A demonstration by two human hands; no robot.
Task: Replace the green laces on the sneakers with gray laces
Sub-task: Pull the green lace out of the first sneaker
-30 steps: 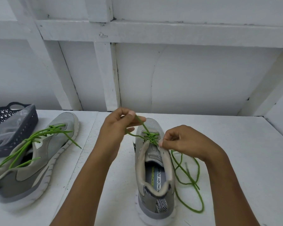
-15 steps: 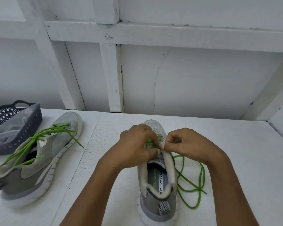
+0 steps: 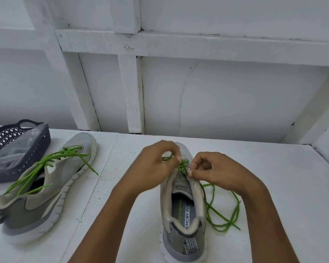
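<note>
A grey sneaker [image 3: 182, 209] stands in front of me on the white table, heel toward me. Its green lace [image 3: 222, 211] is partly pulled out and lies in loose loops on the table to the shoe's right. My left hand [image 3: 154, 168] pinches a strand of that lace over the eyelets near the toe. My right hand [image 3: 215, 171] pinches the shoe's right eyelet edge beside the crossed lace. A second grey sneaker [image 3: 38, 186] lies at the left, still threaded with its own green lace [image 3: 46, 168].
A dark perforated plastic basket [image 3: 17, 149] holding a clear plastic bag sits at the far left behind the second sneaker. A white framed wall [image 3: 179, 88] rises right behind the table. The table's right edge meets a white side panel.
My left hand came down from a raised pull back onto the eyelets and took a fresh pinch on the lace. More lace lies loose at the shoe's right. My right hand stayed at the eyelet edge.
</note>
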